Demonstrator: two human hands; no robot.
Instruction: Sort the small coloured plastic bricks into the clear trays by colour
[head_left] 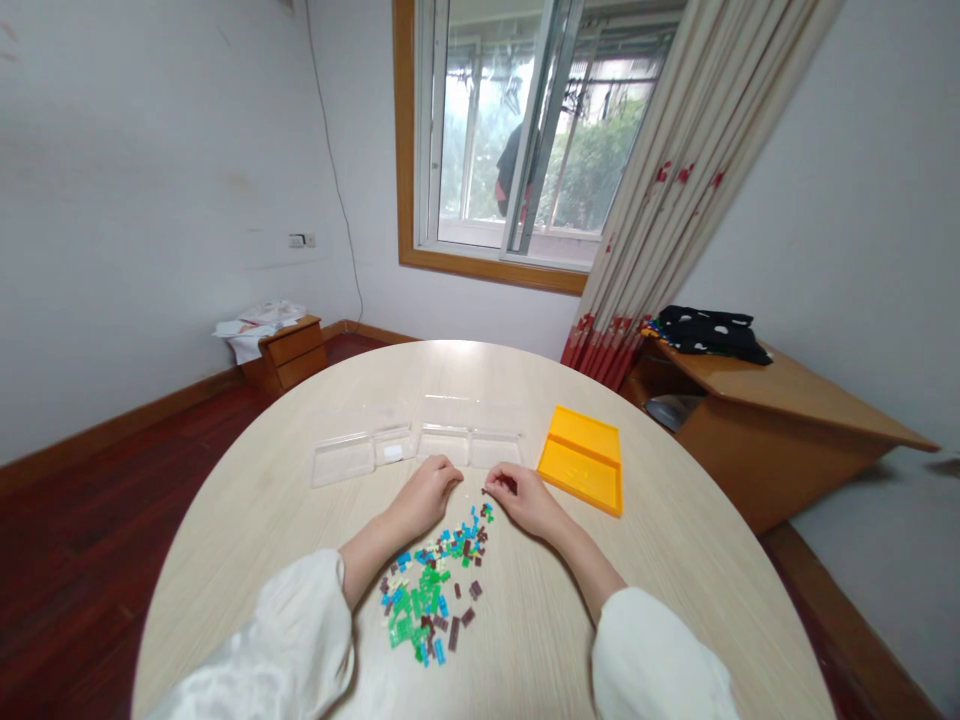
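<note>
A loose pile of small plastic building bricks [416, 598] in green, blue, brown and cream lies on the table between my forearms. Just beyond its far left side is my left hand [433, 490], fingers curled together; whatever they may hold is hidden. My right hand [523, 497] is beyond the pile's far right tip, with thumb and index finger pinched on what looks like a tiny brown brick [484, 491]. Clear plastic trays [343, 460] stand past my left hand, one with a white piece in it. To the right of my right hand sits an open yellow case [576, 487].
The round pale table [675, 590] reaches around both arms. A wooden cabinet [810, 400] with folded dark cloth [716, 335] stands to the right. Behind on the left is a small drawer unit [292, 355] with papers. A curtain [675, 200] hangs beside the window.
</note>
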